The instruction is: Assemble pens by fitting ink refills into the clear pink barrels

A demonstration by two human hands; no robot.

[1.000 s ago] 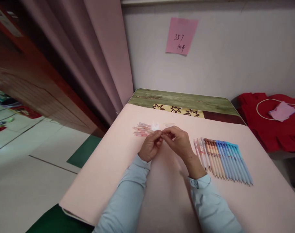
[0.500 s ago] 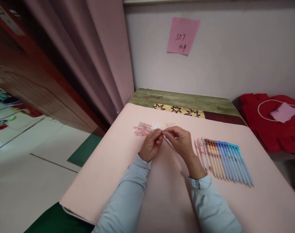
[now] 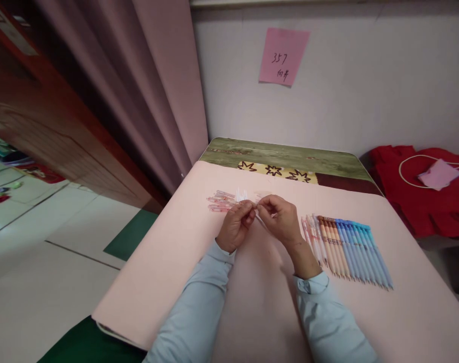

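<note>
My left hand [image 3: 236, 224] and my right hand [image 3: 281, 219] meet over the middle of a pale pink table cover [image 3: 169, 272]. Both are closed in a pinch on a thin clear pen part [image 3: 256, 213] held between their fingertips. Just beyond my left hand lies a small heap of pink and clear pen parts [image 3: 224, 199]. To the right of my right hand lies a neat row of pens [image 3: 346, 249], pink, orange and blue, side by side.
A pink note [image 3: 284, 55] with writing hangs on the white wall. A green patterned table edge [image 3: 285, 159] shows behind the cover. Red cloth [image 3: 421, 196] with a pink paper lies at the right. A curtain [image 3: 153, 85] and a wooden door stand at the left.
My hands have stayed together over the same spot. The fingertips have shifted slightly on the thin part. Nothing else has moved.
</note>
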